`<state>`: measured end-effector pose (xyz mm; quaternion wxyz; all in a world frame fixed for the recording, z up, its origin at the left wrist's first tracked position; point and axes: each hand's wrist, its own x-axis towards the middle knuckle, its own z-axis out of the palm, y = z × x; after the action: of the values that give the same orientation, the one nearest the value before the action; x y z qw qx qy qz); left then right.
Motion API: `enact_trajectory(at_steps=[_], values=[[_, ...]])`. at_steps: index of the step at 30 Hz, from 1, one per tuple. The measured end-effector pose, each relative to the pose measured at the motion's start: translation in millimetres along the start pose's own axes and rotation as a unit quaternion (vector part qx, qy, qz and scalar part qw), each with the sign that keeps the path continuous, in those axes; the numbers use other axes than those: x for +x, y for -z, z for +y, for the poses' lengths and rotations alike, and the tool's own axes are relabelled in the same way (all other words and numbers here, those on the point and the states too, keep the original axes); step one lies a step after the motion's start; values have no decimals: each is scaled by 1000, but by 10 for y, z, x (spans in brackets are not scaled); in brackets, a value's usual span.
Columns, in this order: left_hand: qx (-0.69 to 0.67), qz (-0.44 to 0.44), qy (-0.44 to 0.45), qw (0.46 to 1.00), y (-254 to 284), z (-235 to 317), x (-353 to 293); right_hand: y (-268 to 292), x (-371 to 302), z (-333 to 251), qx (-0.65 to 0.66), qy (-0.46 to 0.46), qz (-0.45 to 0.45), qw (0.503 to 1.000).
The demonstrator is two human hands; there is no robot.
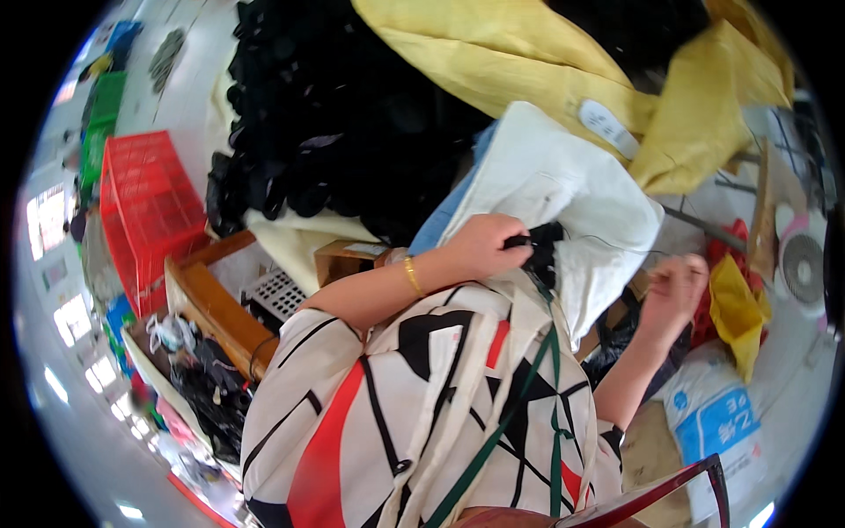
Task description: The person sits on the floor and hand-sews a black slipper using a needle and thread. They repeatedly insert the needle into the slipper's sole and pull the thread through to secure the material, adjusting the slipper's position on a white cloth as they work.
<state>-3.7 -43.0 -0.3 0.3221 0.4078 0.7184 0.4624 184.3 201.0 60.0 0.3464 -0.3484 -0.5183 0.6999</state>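
My left hand [493, 246] is closed around a small black fabric piece [547, 253], held above the white cloth [607, 211] over my lap. A thin dark thread [616, 245] runs from near the black piece toward my right hand [676, 283]. That hand is raised off to the right, slightly blurred, its fingertips pinched together where the thread ends; whether a needle is there is too small to tell. A large heap of black pieces [343, 106] lies ahead of me, beyond the left hand.
Yellow woven sacking [528, 44] borders the heap at the far side. To the left stand a red crate [150, 202] and a wooden drawer frame [224, 308]. On the right are a small fan [801, 262], a yellow bag [738, 308] and a blue-white sack [713, 422].
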Motion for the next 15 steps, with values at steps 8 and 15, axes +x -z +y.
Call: enact_trajectory(at_steps=[8, 15], values=[[-315, -99, 143, 933, 153, -104, -164, -758, -458, 547, -142, -232, -343, 899], [-87, 254, 310, 912, 623, -1930, -872, -345, -355, 693, -188, -220, -173, 941]])
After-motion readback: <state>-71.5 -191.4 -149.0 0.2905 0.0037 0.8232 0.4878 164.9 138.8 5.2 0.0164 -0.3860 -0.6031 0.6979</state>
